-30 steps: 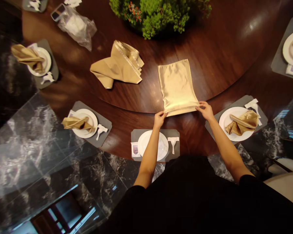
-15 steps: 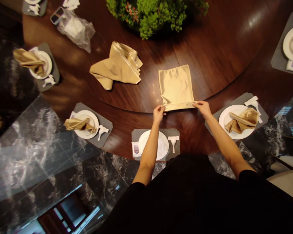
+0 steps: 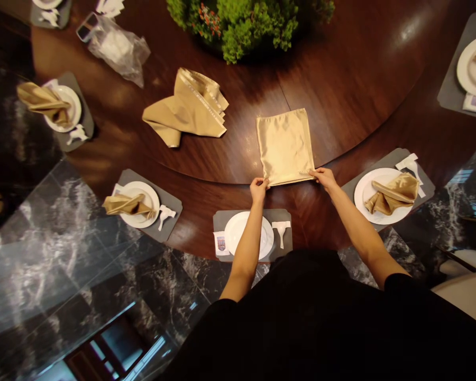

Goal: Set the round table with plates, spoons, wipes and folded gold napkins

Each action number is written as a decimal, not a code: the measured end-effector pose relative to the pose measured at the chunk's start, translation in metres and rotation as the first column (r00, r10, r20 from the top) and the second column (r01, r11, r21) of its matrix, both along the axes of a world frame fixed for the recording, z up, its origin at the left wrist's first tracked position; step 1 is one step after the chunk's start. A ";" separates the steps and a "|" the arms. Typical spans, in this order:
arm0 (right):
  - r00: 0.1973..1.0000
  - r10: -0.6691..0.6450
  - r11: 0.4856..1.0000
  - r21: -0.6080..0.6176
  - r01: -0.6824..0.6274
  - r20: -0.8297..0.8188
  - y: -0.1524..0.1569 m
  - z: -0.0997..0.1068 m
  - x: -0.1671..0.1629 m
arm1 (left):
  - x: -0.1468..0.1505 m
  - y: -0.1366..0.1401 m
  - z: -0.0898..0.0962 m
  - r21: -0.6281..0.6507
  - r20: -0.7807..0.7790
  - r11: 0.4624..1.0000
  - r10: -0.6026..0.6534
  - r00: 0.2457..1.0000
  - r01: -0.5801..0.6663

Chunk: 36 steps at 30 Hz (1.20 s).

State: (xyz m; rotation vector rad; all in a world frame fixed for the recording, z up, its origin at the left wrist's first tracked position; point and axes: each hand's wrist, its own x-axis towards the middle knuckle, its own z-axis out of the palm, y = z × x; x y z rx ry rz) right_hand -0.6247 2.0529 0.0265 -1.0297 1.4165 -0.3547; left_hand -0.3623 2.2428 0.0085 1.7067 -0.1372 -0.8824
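Observation:
A shiny gold cloth napkin (image 3: 284, 145), folded into a square, lies flat on the raised wooden turntable (image 3: 341, 127). My left hand (image 3: 258, 188) pinches its near left corner, and my right hand (image 3: 323, 177) pinches the near right corner. To the left is a loose heap of gold napkins (image 3: 188, 111) with pale hems. Just in front of me a white plate (image 3: 238, 225) rests on a grey placemat (image 3: 284, 254), partly covered by my left forearm. A white spoon rest (image 3: 281, 233) sits at its right and a small printed packet (image 3: 220, 242) at its left.
Along the table rim stand plates with folded napkins, one at the left (image 3: 129, 203) and one at the right (image 3: 394, 193). A green plant centrepiece (image 3: 254, 26) fills the far middle. A clear plastic bag (image 3: 119, 50) and a phone (image 3: 88, 26) lie far left.
The turned-up strip along the napkin's near edge has come down flush, and both hands stay at its corners. The whole view has shifted slightly.

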 end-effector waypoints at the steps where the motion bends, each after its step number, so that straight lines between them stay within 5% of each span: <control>1: 1.000 0.006 1.000 0.012 -0.006 -0.006 -0.002 0.000 0.000 | 0.001 0.001 0.001 0.009 -0.034 1.000 -0.019 0.999 0.020; 5: 0.999 -0.031 0.993 0.114 0.029 0.009 -0.008 0.005 -0.005 | 0.008 0.009 0.004 0.045 -0.141 0.998 -0.039 0.989 0.045; 10: 0.986 0.129 0.955 0.254 -0.152 0.104 -0.008 0.017 -0.019 | 0.016 0.019 0.011 0.067 -0.294 0.970 -0.205 0.934 0.234; 12: 0.978 0.176 0.968 0.160 -0.193 0.112 -0.009 0.022 -0.024 | 0.018 0.020 0.016 0.046 -0.231 0.959 -0.261 0.937 0.279; 15: 0.970 0.216 0.967 -0.159 -0.196 0.116 -0.018 0.029 -0.022 | 0.023 0.012 0.026 -0.049 0.026 0.972 -0.231 0.973 0.232; 18: 0.959 0.241 0.887 -0.434 -0.156 0.146 -0.042 0.039 -0.009 | 0.033 -0.010 0.043 -0.185 0.254 0.967 -0.128 0.959 0.178; 22: 0.913 0.357 0.804 -0.563 -0.192 0.199 -0.086 0.059 0.011 | 0.058 -0.049 0.069 -0.306 0.386 0.934 -0.055 0.921 0.184; 27: 0.910 0.309 0.889 -0.424 -0.174 0.275 -0.101 0.061 0.017 | 0.078 -0.072 0.076 -0.284 0.336 0.905 -0.214 0.917 0.316; 36: 0.996 -0.081 0.988 -0.135 0.075 -0.036 -0.012 0.019 0.002 | 0.030 -0.032 0.036 -0.066 0.171 0.949 -0.294 0.940 0.309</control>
